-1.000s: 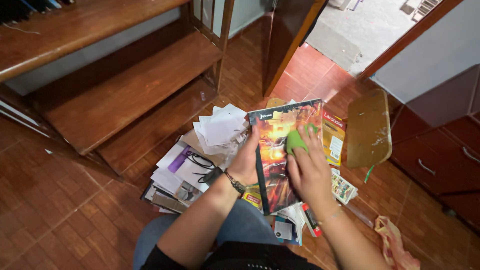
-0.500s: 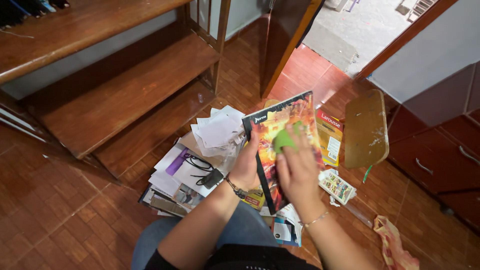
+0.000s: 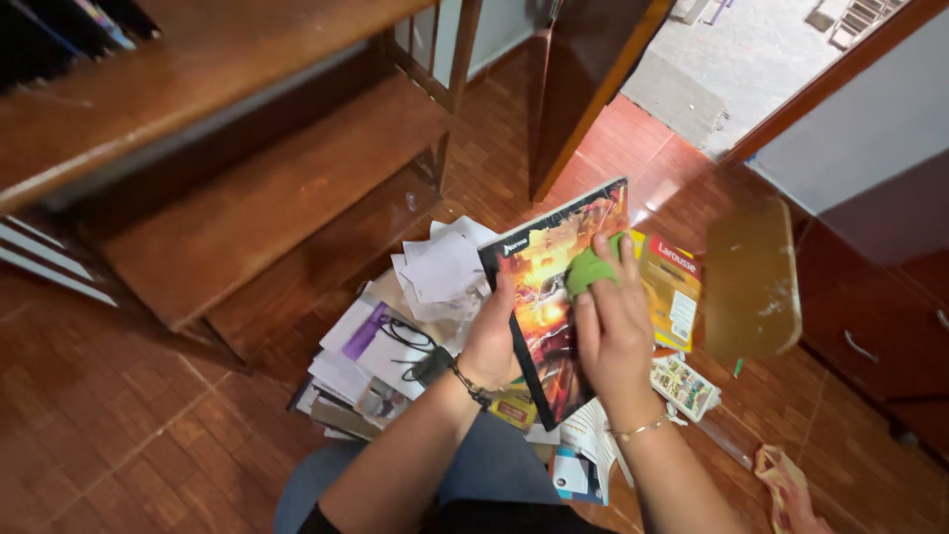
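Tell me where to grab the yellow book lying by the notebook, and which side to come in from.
Grip the yellow book by its far long edge, coming from the side towards the wooden board. It lies flat on the floor, and its near edge is tucked behind the dark notebook that the left hand holds and the right hand wipes with a green cloth, so only that side looks free.

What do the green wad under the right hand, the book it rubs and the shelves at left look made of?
Green cloth: soft fabric, probably microfibre; it bunches under the right hand.
Book, gripped by the left hand: glossy printed card or paper cover, with sheen.
Shelves: reddish-brown wood, seemingly varnished; grain and a dull shine show.
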